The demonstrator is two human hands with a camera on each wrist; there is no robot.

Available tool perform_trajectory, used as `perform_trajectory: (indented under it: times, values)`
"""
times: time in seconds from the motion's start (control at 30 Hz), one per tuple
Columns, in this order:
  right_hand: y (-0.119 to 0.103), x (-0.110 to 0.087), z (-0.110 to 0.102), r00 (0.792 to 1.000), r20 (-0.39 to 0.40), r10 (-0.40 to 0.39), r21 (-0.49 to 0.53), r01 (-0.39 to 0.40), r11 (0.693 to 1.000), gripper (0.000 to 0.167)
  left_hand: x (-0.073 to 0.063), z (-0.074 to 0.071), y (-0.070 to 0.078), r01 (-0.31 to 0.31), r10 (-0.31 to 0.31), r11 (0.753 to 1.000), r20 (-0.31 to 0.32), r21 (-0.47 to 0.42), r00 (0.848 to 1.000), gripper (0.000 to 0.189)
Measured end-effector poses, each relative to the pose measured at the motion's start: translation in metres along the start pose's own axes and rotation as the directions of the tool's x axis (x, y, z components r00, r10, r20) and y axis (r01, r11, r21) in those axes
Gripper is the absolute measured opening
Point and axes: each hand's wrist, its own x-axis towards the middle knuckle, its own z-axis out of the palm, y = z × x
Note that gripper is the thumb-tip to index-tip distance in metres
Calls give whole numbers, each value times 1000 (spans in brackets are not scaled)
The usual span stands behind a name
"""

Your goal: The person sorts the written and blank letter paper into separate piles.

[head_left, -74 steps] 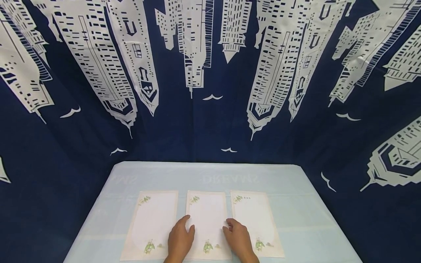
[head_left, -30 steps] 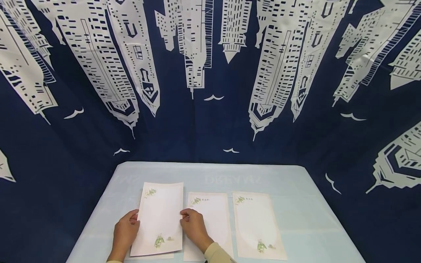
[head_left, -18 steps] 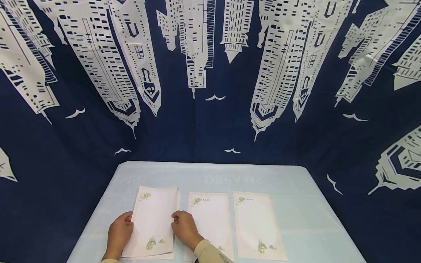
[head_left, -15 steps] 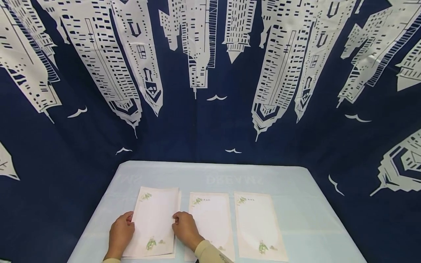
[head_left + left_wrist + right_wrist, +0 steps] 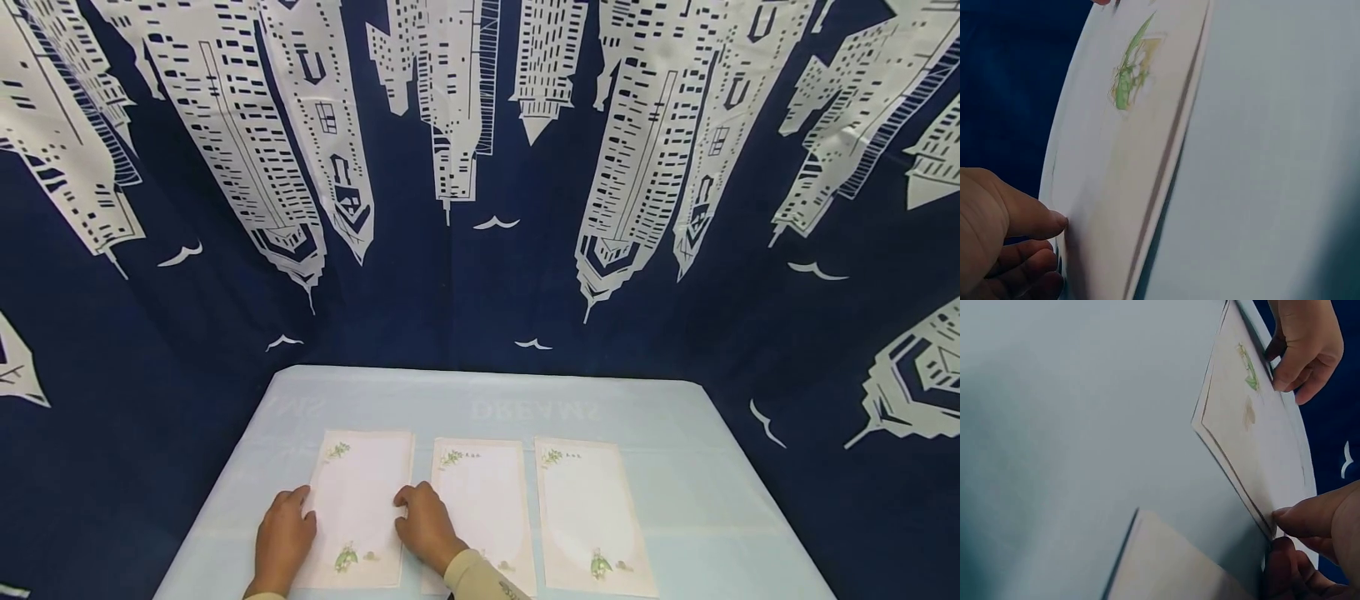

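Observation:
In the head view, a pale stationery sheet (image 5: 358,508) with green flower prints lies at the left, nearly squared over another sheet. My left hand (image 5: 283,533) is at its left edge, and my right hand (image 5: 427,521) is at its right edge. The right wrist view shows my right thumb on the border of the sheet (image 5: 1235,394), with bent fingers under its edge. Thumb and curled fingers of my left hand (image 5: 1010,231) meet the opposite edge in the left wrist view. A lower sheet's border peeks out along the near side.
Two similar sheets lie to the right on the pale tabletop (image 5: 720,517): a middle sheet (image 5: 480,492), partly under my right forearm, and a right sheet (image 5: 592,517). Small print marks their tops. A navy curtain (image 5: 450,300) with white skyline prints hangs behind.
Earlier, both hands were over the middle sheet; then they held a raised sheet at the left. That sheet has come down and shifted over the one beneath, and their edges now line up more closely.

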Motion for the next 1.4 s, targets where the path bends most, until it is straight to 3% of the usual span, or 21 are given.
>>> perform_trajectory:
  times: [0.17, 0.23, 0.37, 0.47, 0.7, 0.93, 1.2, 1.4]
  values:
    - [7, -7, -10, 1000, -27, -4, 45, 5, 999, 22, -8, 4, 10, -46, 46, 999, -19, -10, 999, 44]
    - [12, -10, -18, 998, -65, -25, 54, 28, 998, 23, -12, 5, 17, -93, 92, 995, -15, -41, 996, 43]
    - [26, -17, -37, 991, -130, -26, 64, 35, 997, 25, -20, 11, 33, -205, 206, 969, -4, -135, 978, 39]
    - [38, -24, -52, 987, -163, 4, 76, 9, 997, 27, -27, 17, 47, -245, 251, 949, 5, -197, 968, 36]
    - [62, -42, -83, 963, -253, 90, 56, -79, 995, 30, -43, 31, 82, -270, 300, 920, 66, -285, 952, 36]
    - [85, -60, -106, 940, -294, 175, 15, -179, 984, 32, -57, 43, 102, -244, 299, 904, 110, -352, 948, 38]
    - [101, -76, -111, 905, -333, 264, -21, -287, 958, 32, -69, 55, 122, -226, 291, 911, 148, -346, 945, 45]
    - [103, -80, -106, 895, -319, 311, 0, -329, 944, 33, -74, 60, 130, -207, 275, 919, 168, -335, 947, 47]
